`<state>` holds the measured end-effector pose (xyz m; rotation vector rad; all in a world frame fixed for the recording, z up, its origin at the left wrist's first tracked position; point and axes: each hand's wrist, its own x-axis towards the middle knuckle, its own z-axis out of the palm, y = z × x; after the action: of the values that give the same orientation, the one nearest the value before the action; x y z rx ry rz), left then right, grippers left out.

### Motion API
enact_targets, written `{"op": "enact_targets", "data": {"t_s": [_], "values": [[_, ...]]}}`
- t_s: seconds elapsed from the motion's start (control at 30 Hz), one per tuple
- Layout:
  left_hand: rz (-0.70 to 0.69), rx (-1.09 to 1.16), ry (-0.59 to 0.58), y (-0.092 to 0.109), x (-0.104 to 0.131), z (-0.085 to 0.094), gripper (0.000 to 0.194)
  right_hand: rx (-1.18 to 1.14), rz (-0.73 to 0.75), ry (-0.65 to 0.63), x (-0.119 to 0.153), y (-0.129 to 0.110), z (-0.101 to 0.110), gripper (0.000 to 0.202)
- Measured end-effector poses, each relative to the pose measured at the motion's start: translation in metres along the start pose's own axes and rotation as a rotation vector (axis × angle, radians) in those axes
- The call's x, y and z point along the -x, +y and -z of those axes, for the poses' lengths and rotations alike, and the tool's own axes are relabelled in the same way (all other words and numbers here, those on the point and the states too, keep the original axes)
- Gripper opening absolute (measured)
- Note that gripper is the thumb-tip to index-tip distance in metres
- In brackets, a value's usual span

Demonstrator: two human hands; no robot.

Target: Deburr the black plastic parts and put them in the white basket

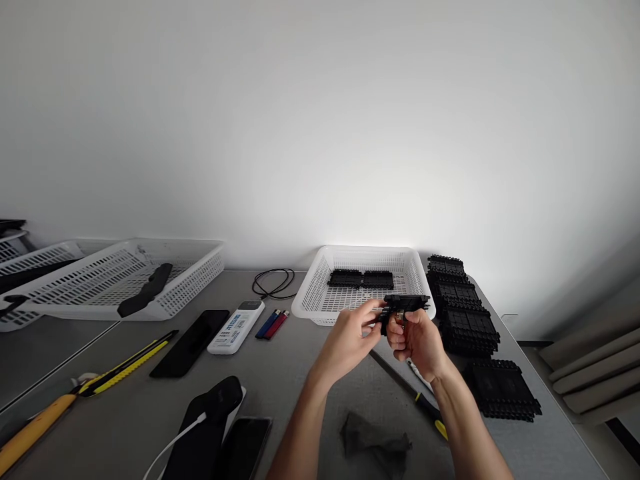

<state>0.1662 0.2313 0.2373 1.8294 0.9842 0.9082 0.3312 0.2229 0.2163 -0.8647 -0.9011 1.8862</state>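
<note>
Both my hands hold a black plastic part [406, 302] in front of the near edge of a white basket [313, 303]. My left hand [353, 337] pinches its left side with bent fingers. On the right, my right hand [417, 341] is closed round its underside, the thumb up against it; a small metallic bit shows between the fingers. Two flat black panels [345, 279] lie side by side inside the basket. Stacks of similar black panels [467, 328] stand right of it, with another pile [505, 390] nearer.
A long tool with a black and yellow handle [431, 413] lies under my right forearm, near a dark cloth [375, 445]. To the left are lighters [273, 325], a white power bank [236, 328], phones [190, 343], a yellow cutter [125, 367] and more baskets [190, 283].
</note>
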Motion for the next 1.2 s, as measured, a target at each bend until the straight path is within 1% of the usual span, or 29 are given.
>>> {"op": "enact_targets", "data": {"t_s": [0.33,0.5,0.6,0.73,0.97,1.1,1.17,1.2], "values": [[0.018,0.008,0.029,0.002,0.000,0.001,0.037,-0.192,-0.008,-0.011,0.000,-0.002,0.002,0.030],[0.030,-0.001,0.057,0.000,0.001,0.004,0.038,-0.346,0.050,-0.011,0.001,-0.002,0.000,0.029],[0.037,-0.002,0.056,0.000,0.000,0.007,0.039,-0.379,0.068,-0.011,0.000,-0.002,-0.001,0.029],[0.042,-0.017,0.067,-0.002,0.000,0.007,0.040,-0.330,0.077,0.015,-0.001,-0.002,-0.002,0.029],[0.038,-0.012,0.040,-0.003,0.000,0.001,0.039,-0.065,0.068,0.078,-0.002,0.002,-0.005,0.032],[0.063,0.045,0.045,-0.004,-0.001,0.002,0.041,0.018,0.141,0.060,0.002,0.000,-0.007,0.035],[0.116,0.069,0.097,-0.006,-0.001,0.004,0.042,0.014,0.207,0.045,0.005,-0.003,-0.007,0.037],[0.146,0.088,0.132,-0.008,-0.001,0.005,0.043,0.016,0.251,0.063,0.007,-0.004,-0.006,0.037]]}}
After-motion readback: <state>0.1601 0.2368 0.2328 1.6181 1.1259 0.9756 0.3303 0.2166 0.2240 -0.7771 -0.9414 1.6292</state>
